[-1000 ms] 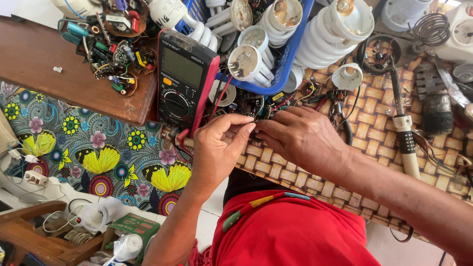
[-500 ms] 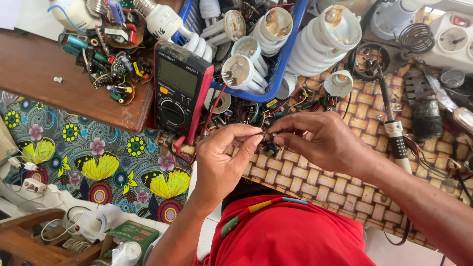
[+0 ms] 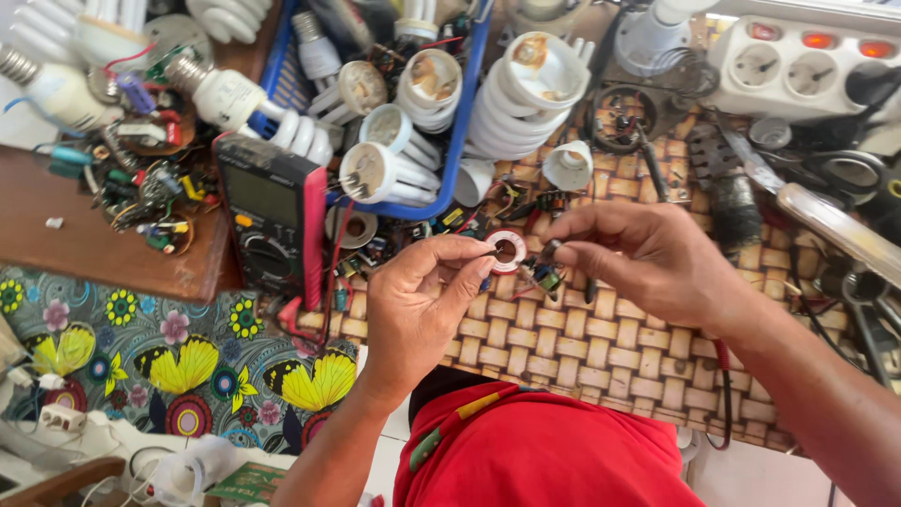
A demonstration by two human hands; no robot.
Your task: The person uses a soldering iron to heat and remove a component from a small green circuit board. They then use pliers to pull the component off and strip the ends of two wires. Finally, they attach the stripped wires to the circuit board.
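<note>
While the left hand [image 3: 422,300] pinches a small ring-shaped part [image 3: 508,250] at its fingertips, the right hand [image 3: 648,263] nips a tiny dark component [image 3: 544,272] just beside it, both raised above the woven surface [image 3: 582,357], near the multimeter [image 3: 272,221].

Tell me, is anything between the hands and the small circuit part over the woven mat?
Nothing visible. The right hand already pinches the small circuit part at its fingertips, and the left hand fingertips meet it beside the ring-shaped piece.
</note>
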